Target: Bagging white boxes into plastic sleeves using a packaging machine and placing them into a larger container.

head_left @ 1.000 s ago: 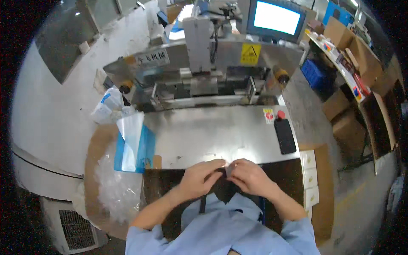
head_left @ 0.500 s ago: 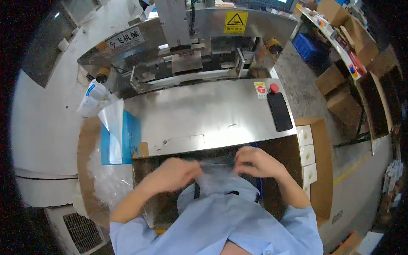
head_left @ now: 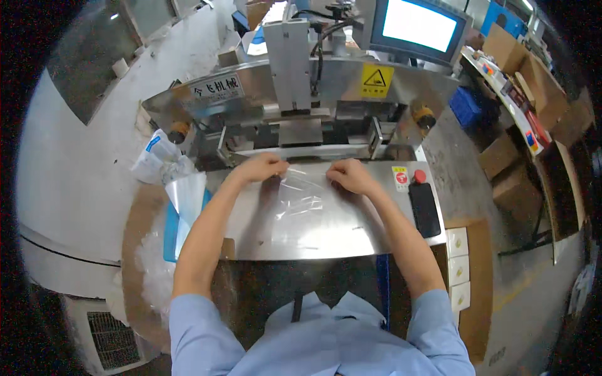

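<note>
A clear plastic bag [head_left: 300, 203] hangs between my two hands, over the shiny metal worktable [head_left: 251, 238] of a machine. My left hand [head_left: 262, 167] pinches its far left corner, with the fingers closed. At the far right corner, my right hand [head_left: 351, 176] is closed in a pinch too. The bag looks flat, and its near part lies over the metal surface. Just beyond my hands is the machine's slot with a metal block [head_left: 300, 133] at its middle.
A black phone [head_left: 425, 210] and a red button [head_left: 419, 177] are at the table's right. Left of it, a blue bin [head_left: 171, 232] holds clear film beside a carton of loose plastic [head_left: 153, 269]. White boxes [head_left: 458, 269] fill a right-hand carton. A lit screen [head_left: 419, 25] stands behind.
Both hands have moved forward from near my lap to the machine's slot, carrying the clear bag over the metal table. My view has tilted up, bringing the screen into sight.
</note>
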`<state>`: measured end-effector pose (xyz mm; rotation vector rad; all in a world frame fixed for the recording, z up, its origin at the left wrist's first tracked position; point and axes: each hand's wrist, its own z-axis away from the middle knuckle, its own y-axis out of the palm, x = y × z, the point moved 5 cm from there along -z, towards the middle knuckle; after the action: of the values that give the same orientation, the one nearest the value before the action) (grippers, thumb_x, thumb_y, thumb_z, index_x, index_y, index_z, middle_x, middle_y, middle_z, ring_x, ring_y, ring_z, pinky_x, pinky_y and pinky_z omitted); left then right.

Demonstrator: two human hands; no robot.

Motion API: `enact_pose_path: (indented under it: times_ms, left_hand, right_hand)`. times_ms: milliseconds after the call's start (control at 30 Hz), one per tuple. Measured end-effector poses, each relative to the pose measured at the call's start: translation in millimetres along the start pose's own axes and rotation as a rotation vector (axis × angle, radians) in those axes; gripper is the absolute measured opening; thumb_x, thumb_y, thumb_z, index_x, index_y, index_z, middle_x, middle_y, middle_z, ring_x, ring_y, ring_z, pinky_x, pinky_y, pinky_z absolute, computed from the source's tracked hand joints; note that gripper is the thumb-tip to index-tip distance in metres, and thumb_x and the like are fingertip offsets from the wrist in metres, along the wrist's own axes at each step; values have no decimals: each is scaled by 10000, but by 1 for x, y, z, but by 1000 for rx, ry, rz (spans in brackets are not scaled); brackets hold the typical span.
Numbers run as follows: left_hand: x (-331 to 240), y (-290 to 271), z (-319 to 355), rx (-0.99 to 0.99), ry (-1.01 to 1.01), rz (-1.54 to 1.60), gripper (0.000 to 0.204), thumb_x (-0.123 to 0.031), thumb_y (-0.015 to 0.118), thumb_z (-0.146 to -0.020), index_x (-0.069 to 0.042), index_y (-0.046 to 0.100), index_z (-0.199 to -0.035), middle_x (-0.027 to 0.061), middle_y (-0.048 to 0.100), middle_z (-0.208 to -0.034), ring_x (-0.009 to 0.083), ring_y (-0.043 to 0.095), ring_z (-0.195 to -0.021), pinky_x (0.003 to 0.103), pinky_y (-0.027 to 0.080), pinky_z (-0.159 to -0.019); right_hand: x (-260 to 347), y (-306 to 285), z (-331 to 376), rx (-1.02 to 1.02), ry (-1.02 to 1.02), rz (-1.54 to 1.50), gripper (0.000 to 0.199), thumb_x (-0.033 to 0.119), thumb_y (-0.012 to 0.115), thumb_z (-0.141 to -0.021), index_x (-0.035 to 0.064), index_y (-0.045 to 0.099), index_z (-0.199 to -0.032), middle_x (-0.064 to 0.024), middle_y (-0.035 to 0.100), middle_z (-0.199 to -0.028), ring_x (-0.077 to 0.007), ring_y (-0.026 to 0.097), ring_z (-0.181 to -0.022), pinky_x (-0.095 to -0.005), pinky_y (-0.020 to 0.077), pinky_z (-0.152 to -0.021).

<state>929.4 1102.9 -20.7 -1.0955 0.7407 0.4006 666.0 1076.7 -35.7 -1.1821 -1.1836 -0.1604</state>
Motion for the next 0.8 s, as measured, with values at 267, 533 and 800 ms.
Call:
enact_pose_path:
  times_ms: [267,533,800]
  left_hand:
    - [20,-57,-84,-136,23,78,405,-410,797,-773,-83,721,-1000,72,702,-942,136,618,-821,276,515,-733]
    - [-14,-33,-23,-822,-27,-547,370,-285,682,-848,-31,652,-1115,221,644,-1093,385,612,-1051,466,503,-880]
    - [-83,148,105,-678,73,-489,769,-564,572,-894,57,487,-1341,295,408,-1440,456,321,-1383,646,172,-1121]
  right_hand:
    - [-11,-49,-88,-214,24,275,245,192,609,-868,-10,710,-961,-223,695,-911,-376,677,-874,-417,524,-795]
    - [72,19,-72,-146,-125,639,450,230,601,-894,28,544,-1293,-183,557,-1331,-340,526,-1236,-485,444,-1010]
    - [54,12,-64,-49,-121,750,496,266,607,-912,56,515,-1351,-157,513,-1403,-329,486,-1295,-554,373,-1061]
